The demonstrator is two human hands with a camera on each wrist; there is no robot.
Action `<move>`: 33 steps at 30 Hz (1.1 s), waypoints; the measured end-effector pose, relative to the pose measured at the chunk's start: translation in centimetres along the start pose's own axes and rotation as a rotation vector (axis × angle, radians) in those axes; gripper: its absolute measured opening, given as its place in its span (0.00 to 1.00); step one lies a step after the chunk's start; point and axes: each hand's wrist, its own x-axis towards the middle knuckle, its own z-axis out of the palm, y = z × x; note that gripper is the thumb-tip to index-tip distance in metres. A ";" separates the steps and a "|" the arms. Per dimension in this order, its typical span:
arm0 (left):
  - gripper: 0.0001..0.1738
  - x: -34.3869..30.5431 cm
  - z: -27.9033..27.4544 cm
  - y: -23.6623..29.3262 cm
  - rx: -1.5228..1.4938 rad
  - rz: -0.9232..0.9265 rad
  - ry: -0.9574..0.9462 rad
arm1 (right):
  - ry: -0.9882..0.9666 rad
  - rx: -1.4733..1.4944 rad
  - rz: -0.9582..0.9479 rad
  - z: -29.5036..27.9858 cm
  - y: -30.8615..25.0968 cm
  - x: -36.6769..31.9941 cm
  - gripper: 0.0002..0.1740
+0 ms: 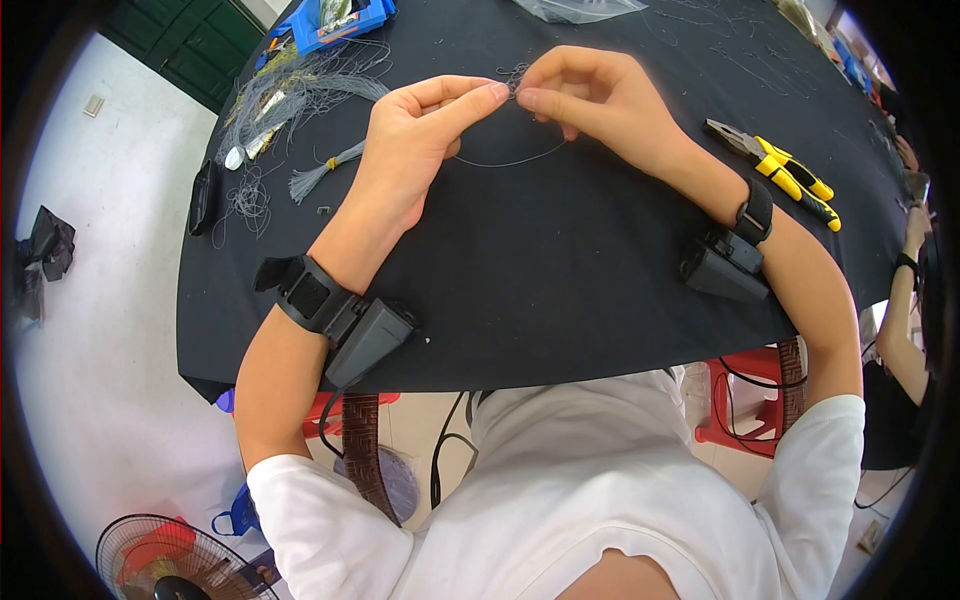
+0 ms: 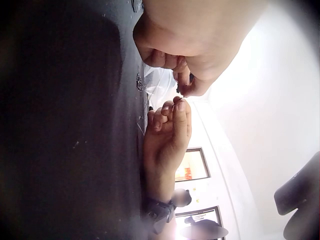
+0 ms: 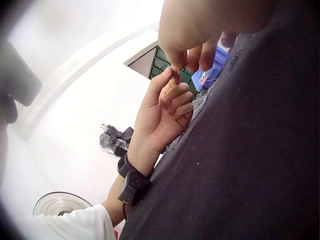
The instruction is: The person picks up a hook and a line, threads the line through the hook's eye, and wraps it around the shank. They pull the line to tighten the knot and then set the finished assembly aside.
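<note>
My left hand (image 1: 408, 140) and right hand (image 1: 612, 108) meet fingertip to fingertip over the far half of the black table. Each pinches a thin grey line (image 1: 512, 164) between thumb and index finger, and a loop of it bows down between the hands. Seen from the left wrist, the thumb tip of the right hand (image 2: 167, 140) almost meets the left fingertips. The right wrist view shows the left hand (image 3: 162, 112) with its other fingers curled inward. The pinched ends are mostly hidden by the fingertips.
Combination pliers (image 1: 775, 170) with yellow and black handles lie right of the right forearm. Left of the left hand are a tied bundle of grey strands (image 1: 325, 172) and a loose tangle (image 1: 300, 100). A blue tray (image 1: 340, 25) and a clear plastic bag (image 1: 580, 8) lie farther back.
</note>
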 end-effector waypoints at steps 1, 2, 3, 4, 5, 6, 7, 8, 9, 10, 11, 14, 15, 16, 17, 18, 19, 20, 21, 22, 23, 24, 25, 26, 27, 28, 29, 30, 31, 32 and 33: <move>0.10 0.0 0.0 0.0 0.002 0.004 -0.001 | 0.002 -0.001 -0.002 0.0 0.0 0.0 0.10; 0.10 0.0 0.0 0.0 0.009 0.003 0.002 | 0.005 -0.003 -0.003 0.1 0.1 0.0 0.10; 0.10 0.0 0.0 0.0 0.016 0.003 0.004 | 0.007 -0.004 -0.005 0.1 0.1 0.0 0.10; 0.10 0.0 0.0 0.0 0.023 0.002 0.007 | -0.002 -0.009 0.005 0.1 0.0 0.0 0.10; 0.10 0.0 0.0 0.0 0.032 0.002 0.009 | -0.011 -0.013 0.015 0.0 -0.1 -0.1 0.10; 0.10 0.0 0.0 0.1 0.041 0.001 0.012 | -0.020 -0.018 0.026 0.0 -0.2 -0.1 0.10; 0.10 0.0 0.1 0.1 0.050 0.001 0.014 | -0.024 -0.027 0.024 -0.1 -0.3 -0.1 0.10; 0.10 0.0 0.1 0.1 0.051 -0.002 0.013 | -0.027 -0.036 0.022 -0.1 -0.4 -0.1 0.10; 0.10 0.0 0.1 0.1 0.053 -0.005 0.011 | -0.031 -0.044 0.021 -0.1 -0.4 -0.2 0.10; 0.10 0.0 0.1 0.1 0.055 -0.008 0.010 | -0.017 -0.030 0.012 -0.1 -0.3 -0.1 0.10; 0.10 0.0 0.1 0.1 0.051 -0.011 0.013 | -0.004 -0.015 0.003 -0.1 0.0 -0.1 0.09; 0.10 -0.1 0.1 0.1 0.005 -0.014 0.014 | 0.019 0.016 -0.023 -0.3 0.4 0.1 0.10; 0.11 -0.1 0.1 0.2 -0.030 -0.014 0.010 | 0.024 0.024 -0.032 -0.4 0.5 0.1 0.10; 0.11 -0.1 0.2 0.3 -0.065 -0.012 0.006 | 0.009 0.007 -0.040 -0.3 0.4 0.1 0.12; 0.11 -0.2 0.3 0.5 -0.083 0.009 -0.005 | -0.007 -0.010 -0.049 -0.1 0.3 0.1 0.13; 0.12 -0.4 0.4 0.8 -0.101 0.028 -0.017 | -0.022 -0.026 -0.056 0.3 0.1 0.0 0.15; 0.12 -0.6 0.7 1.2 -0.119 0.047 -0.029 | -0.058 -0.013 -0.035 0.8 -0.4 -0.2 0.20; 0.12 -0.9 0.9 1.5 -0.125 0.078 -0.033 | -0.119 0.006 0.009 1.3 -1.0 -0.4 0.24; 0.12 -1.1 1.1 1.8 -0.131 0.109 -0.037 | -0.138 -0.007 0.018 1.7 -1.4 -0.6 0.24; 0.12 -1.3 1.3 2.1 -0.136 0.141 -0.041 | -0.158 -0.020 0.027 2.0 -1.8 -0.7 0.24; 0.12 -1.4 1.4 2.2 -0.155 0.145 -0.036 | -0.163 -0.004 0.064 2.3 -2.2 -0.9 0.21; 0.12 -1.5 1.5 2.2 -0.174 0.150 -0.032 | -0.148 0.018 0.087 2.4 -2.4 -0.9 0.20; 0.12 -1.5 1.6 2.3 -0.194 0.155 -0.028 | -0.133 0.040 0.109 2.5 -2.5 -0.9 0.18; 0.12 -1.4 1.5 2.3 -0.221 0.150 -0.013 | -0.118 0.061 0.132 2.5 -2.6 -0.9 0.17; 0.12 -1.4 1.4 2.3 -0.248 0.145 0.003 | -0.087 0.044 0.115 2.3 -2.5 -0.8 0.16; 0.12 -1.4 1.3 2.3 -0.275 0.140 0.019 | -0.057 0.026 0.098 2.1 -2.4 -0.6 0.16; 0.12 -1.4 1.3 2.2 -0.278 0.141 0.016 | -0.025 0.009 0.081 1.9 -2.4 -0.5 0.15; 0.12 -1.4 1.2 2.1 -0.280 0.142 0.011 | -0.067 0.034 0.113 1.9 -2.6 -0.5 0.15; 0.11 -1.4 1.2 2.1 -0.282 0.145 0.007 | -0.109 0.059 0.145 1.9 -3.0 -0.6 0.15; 0.11 -1.4 1.3 2.2 -0.289 0.134 -0.002 | -0.151 0.085 0.177 2.0 -3.4 -0.7 0.15; 0.11 -1.6 1.5 2.4 -0.296 0.123 -0.011 | -0.223 0.047 0.206 2.2 -3.6 -0.8 0.15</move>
